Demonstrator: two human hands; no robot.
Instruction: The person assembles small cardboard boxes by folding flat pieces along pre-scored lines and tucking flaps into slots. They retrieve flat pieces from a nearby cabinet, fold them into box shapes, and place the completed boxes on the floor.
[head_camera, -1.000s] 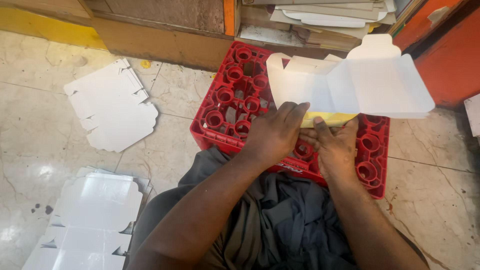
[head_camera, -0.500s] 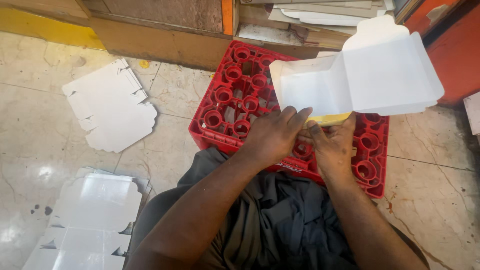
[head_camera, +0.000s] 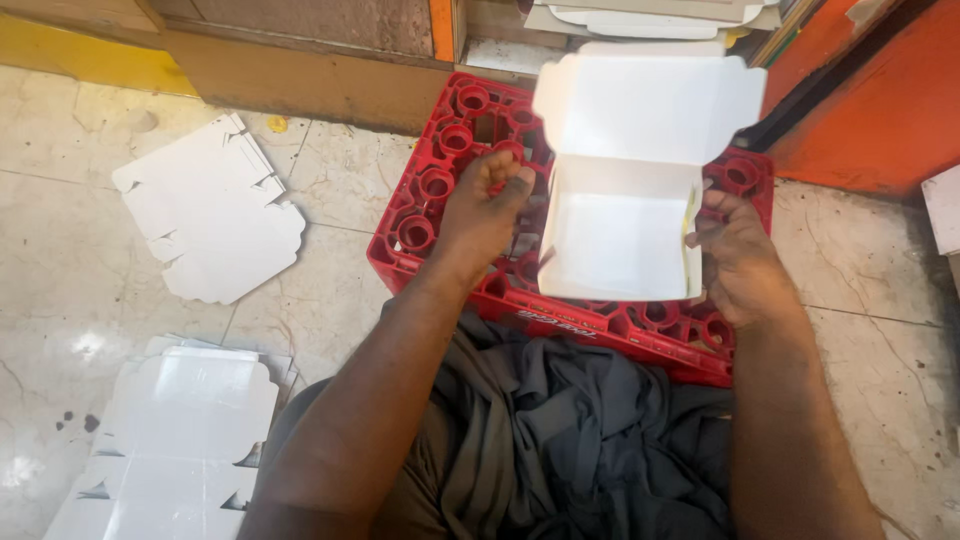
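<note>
1. Since the earlier frame, our flat white carton blank (head_camera: 630, 190) has been folded into an open box over the red bottle crate (head_camera: 440, 190).
2. Left hand (head_camera: 485, 205) presses its left wall; right hand (head_camera: 735, 255) pinches the right wall.
3. Keep walls square while tucking tabs.

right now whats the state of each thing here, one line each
white box: folded up into shape, lid open and standing up, nothing inside
left hand: pressed on the box's left wall
right hand: gripping the box's right wall
red crate: upright on the floor, bearing the box, its visible cells hold nothing
flat box blank: unfolded, lying flat on the floor
stack of box blanks: unfolded, piled flat at lower left
</note>
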